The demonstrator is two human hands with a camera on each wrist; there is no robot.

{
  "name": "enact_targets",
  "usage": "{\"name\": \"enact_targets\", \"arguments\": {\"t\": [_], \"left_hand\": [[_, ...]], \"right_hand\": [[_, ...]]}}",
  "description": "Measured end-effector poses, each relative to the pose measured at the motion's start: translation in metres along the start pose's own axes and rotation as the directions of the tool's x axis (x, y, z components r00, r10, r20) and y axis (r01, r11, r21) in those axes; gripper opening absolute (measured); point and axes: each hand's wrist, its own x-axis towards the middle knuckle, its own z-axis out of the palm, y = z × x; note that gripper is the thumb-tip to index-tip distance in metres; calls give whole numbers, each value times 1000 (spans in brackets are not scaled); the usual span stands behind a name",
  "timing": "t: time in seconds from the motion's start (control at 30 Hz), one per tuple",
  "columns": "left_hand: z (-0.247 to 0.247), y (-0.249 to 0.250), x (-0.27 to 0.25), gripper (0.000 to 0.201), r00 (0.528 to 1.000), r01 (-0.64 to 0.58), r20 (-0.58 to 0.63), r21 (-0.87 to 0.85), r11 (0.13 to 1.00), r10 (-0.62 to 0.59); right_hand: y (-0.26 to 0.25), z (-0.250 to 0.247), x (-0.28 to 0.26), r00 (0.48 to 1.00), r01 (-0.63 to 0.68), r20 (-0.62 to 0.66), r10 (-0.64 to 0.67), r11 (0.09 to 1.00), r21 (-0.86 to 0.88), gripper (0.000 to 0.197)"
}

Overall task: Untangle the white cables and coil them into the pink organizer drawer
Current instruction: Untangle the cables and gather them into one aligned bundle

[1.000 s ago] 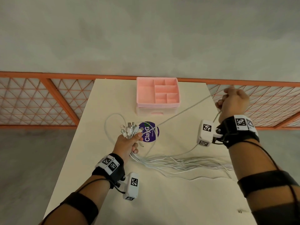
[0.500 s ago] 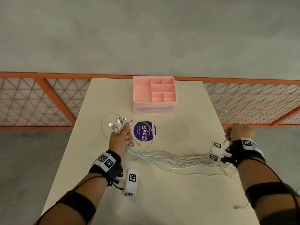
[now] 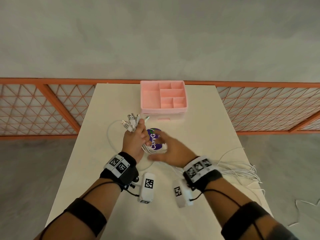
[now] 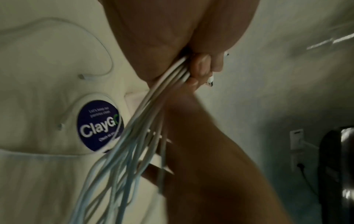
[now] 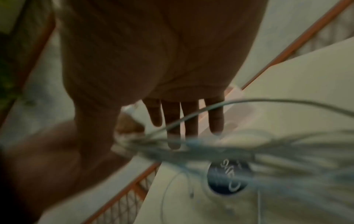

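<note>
- One bundle of white cables (image 3: 230,168); single strands are too many and too blurred to count. At least six USB plugs (image 3: 132,120) fan out above the left hand (image 3: 134,142).
- The left hand is closed in a fist round the bundle just below the plugs, held above the desk (image 3: 199,129).
- The right hand (image 3: 173,151) has straight, spread fingers and grips nothing, just beside the left at its 3 o'clock; whether it touches the cables I cannot tell.
- The loose ends trail to the desk's 4 o'clock edge and spill over it.
- One pink organizer drawer (image 3: 163,95), six compartments on top, stands at 12 o'clock by the far edge, near the plugs.
- One round purple sticker (image 4: 98,125) reads "ClayG".
- Bare desk lies at 9 and 2 o'clock.
</note>
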Motion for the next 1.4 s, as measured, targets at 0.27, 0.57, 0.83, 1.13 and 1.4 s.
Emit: {"name": "enact_targets", "arguments": {"t": [0.27, 0.57, 0.83, 1.13, 1.4], "left_hand": [[-36, 40, 19, 32, 996, -89, -48, -260, 961, 79], [-64, 40, 29, 35, 992, -83, -108, -249, 965, 58], [-77, 0, 12, 30, 990, 129, -81, 176, 976, -116], [-87, -20, 4, 34, 974, 148, -193, 161, 976, -116], [-100, -28, -2, 31, 974, 132, -207, 192, 972, -91]], "right_hand": [[73, 7, 10, 980, -198, -72, 186, 866, -459, 23], [173, -58, -51, 834, -532, -305, 459, 524, -665, 23], [163, -61, -36, 741, -484, 31, 671, 566, -667, 82], [58, 22, 52, 966, -101, 171, 192, 895, -434, 36], [41, 92, 80, 941, 30, 256, 220, 701, -713, 53]]}}
